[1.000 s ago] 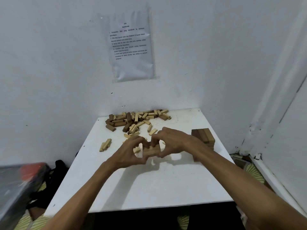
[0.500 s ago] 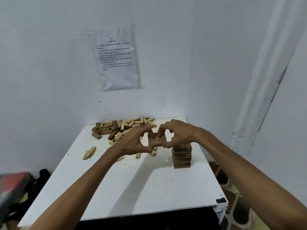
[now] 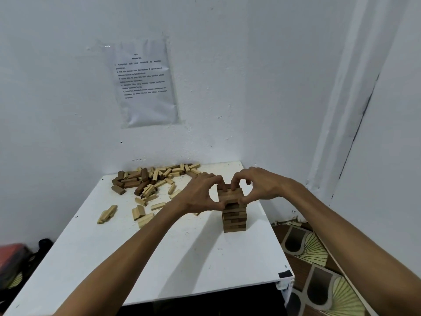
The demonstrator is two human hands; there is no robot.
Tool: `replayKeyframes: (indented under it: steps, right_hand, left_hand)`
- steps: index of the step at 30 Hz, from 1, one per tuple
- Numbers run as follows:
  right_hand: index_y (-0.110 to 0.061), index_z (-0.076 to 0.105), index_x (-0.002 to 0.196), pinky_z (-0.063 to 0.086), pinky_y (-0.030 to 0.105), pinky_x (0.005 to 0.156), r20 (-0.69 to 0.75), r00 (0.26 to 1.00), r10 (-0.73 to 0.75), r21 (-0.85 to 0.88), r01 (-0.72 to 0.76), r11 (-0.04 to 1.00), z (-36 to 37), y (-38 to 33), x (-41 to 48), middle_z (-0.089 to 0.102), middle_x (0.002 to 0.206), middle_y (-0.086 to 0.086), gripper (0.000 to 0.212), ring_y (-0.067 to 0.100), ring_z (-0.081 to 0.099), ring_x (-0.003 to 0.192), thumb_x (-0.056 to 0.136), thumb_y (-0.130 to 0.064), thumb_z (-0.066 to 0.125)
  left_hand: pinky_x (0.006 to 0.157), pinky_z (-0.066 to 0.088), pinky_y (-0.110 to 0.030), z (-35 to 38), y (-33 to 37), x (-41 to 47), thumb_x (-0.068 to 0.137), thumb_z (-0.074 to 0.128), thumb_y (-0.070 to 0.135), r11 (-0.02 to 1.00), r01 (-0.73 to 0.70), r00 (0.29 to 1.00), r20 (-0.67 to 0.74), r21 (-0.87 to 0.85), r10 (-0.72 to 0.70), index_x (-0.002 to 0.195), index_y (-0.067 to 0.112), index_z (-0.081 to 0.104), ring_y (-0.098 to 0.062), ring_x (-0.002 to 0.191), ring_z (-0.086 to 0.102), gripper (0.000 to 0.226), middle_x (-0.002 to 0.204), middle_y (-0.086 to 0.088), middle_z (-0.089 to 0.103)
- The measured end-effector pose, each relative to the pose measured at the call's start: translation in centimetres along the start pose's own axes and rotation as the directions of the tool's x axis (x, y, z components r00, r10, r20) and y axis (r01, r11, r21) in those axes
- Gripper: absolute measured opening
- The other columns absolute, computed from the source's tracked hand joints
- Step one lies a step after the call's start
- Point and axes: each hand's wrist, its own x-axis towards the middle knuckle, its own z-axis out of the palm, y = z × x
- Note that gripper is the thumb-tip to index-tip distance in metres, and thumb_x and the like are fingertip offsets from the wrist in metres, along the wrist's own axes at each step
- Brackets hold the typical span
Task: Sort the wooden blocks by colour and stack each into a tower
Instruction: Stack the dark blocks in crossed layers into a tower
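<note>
Blocks (image 3: pixel 230 196) atop tower (image 3: pixel 234 222), gripped btwn left hand (image 3: pixel 197 197), right hand (image 3: pixel 260 187).

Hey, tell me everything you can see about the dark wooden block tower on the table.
The dark block tower stands upright on the white table, near its right edge, apart from the loose pile. It is built of brown wooden blocks in several flat layers, sides roughly flush. The left hand and right hand pinch its top blocks from either side, fingers curled over the top, thumbs low at the front.
</note>
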Motion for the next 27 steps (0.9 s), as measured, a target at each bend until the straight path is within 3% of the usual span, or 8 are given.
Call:
replayKeyframes:
  steps: [12, 18, 27]
  right_hand:
    - [-0.033, 0.063, 0.119, 0.047, 0.033, 0.085, 0.03, 0.999, 0.017, -0.041, -0.015, 0.999, 0.1, 0.9, -0.1, 0.06, 0.118, -0.016, 0.041, 0.013, 0.05, 0.103, 0.082, -0.036, 0.08]
    - [-0.035, 0.062, 0.117, 0.048, 0.035, 0.088, 0.042, 0.999, 0.016, -0.048, -0.014, 0.999, 0.4, 1.1, 0.1, 0.06, 0.12, -0.016, 0.041, 0.013, 0.05, 0.103, 0.081, -0.038, 0.081]
    - [-0.037, 0.062, 0.117, 0.049, 0.036, 0.089, 0.043, 0.999, 0.025, -0.026, -0.024, 0.999, 0.6, 1.4, 0.2, 0.06, 0.121, -0.016, 0.042, 0.012, 0.051, 0.106, 0.08, -0.04, 0.081]
  left_hand:
    - [0.086, 0.044, -0.039, 1.2, 0.2, 0.5, 0.07, 0.073, 0.056, 0.999, 0.031, 0.998, 0.047, -0.01, -0.03, 0.108, 0.028, 0.062, -0.014, 0.093, 0.045, 0.048, 0.098, 0.01, 0.06]
    - [0.088, 0.043, -0.039, 1.3, -0.1, 0.5, 0.069, 0.071, 0.058, 0.999, 0.035, 0.997, 0.067, -0.015, -0.034, 0.11, 0.028, 0.062, -0.011, 0.095, 0.043, 0.051, 0.104, 0.011, 0.061]
    - [0.083, 0.038, -0.034, 1.5, -0.3, 0.4, 0.076, 0.085, 0.043, 0.999, 0.03, 0.998, 0.052, -0.042, -0.027, 0.111, 0.027, 0.063, -0.013, 0.095, 0.044, 0.044, 0.1, 0.012, 0.057]
